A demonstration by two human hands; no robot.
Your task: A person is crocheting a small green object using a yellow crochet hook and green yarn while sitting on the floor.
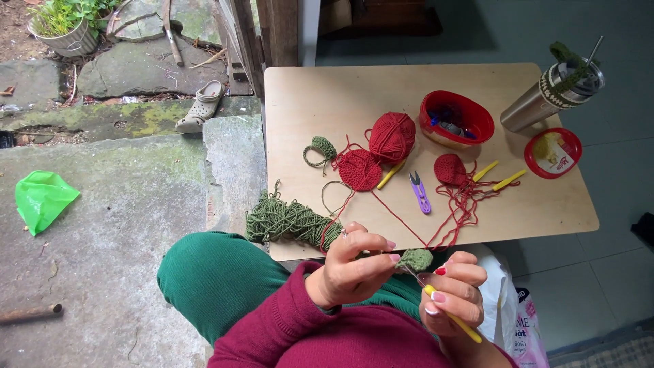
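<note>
Left hand point(351, 262): fingers pinched shut on the small green crochet piece point(415, 259), held above the lap, just off the worktop point(306, 95) edge.
Right hand point(455, 292): gripping the yellow crochet hook point(453, 319) — its tip at the piece.
Green yarn skein point(289, 221): on the worktop's near corner.
Red yarn ball point(392, 136): mid-worktop — beside a red crochet disc point(359, 170).

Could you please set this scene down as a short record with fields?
Setting: small wooden table beside stone paving
Left hand: pinches a small green crochet piece
Right hand: holds a yellow-handled crochet hook at that piece
Green yarn skein: at the table's near left edge
Red yarn ball: mid table, next to a flat red crochet round
Purple snips: right of the round
Red bowl: holds small items
Steel tumbler: far right corner
</note>
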